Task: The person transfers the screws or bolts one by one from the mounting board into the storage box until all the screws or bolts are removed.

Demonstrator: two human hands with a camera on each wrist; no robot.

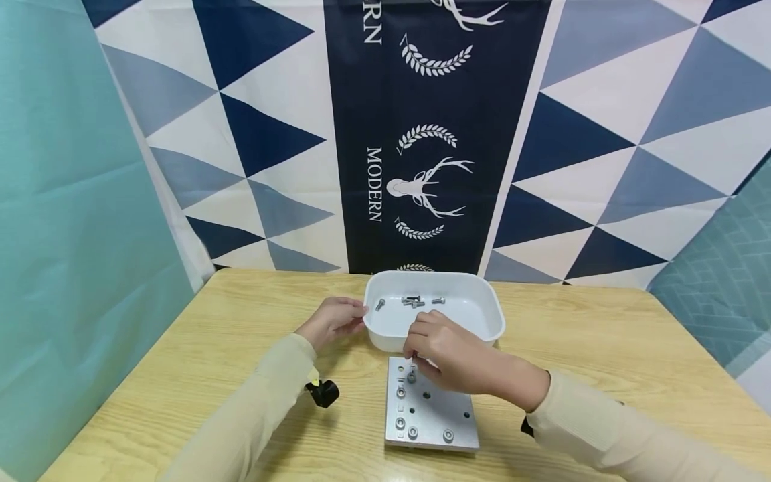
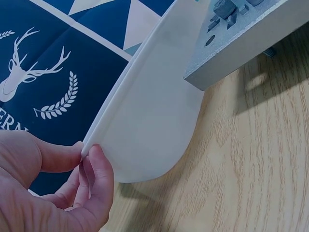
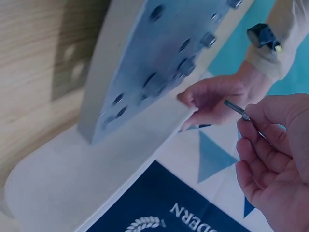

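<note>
My left hand (image 1: 337, 318) pinches the left rim of a white plastic tray (image 1: 385, 343) between thumb and fingers; the left wrist view shows the thumb on the rim's edge. Several loose socket-head bolts (image 1: 415, 303) lie inside the tray. In front of it is a silver metal plate (image 1: 430, 422) with holes and several bolts seated in it, such as one bolt (image 1: 448, 436) near its front edge. Over the plate's far end, my right hand (image 1: 442, 351) pinches a small bolt (image 3: 235, 109) by its head, threaded end pointing away from the fingertips.
The wooden table (image 1: 572, 335) carries tray and plate. A patterned curtain (image 1: 415, 134) hangs behind its back edge, and a teal sheet (image 1: 78, 234) stands along the left side. A black camera (image 1: 324, 393) is strapped at my left wrist. A bolt's threaded end (image 2: 270, 51) sticks out below the plate.
</note>
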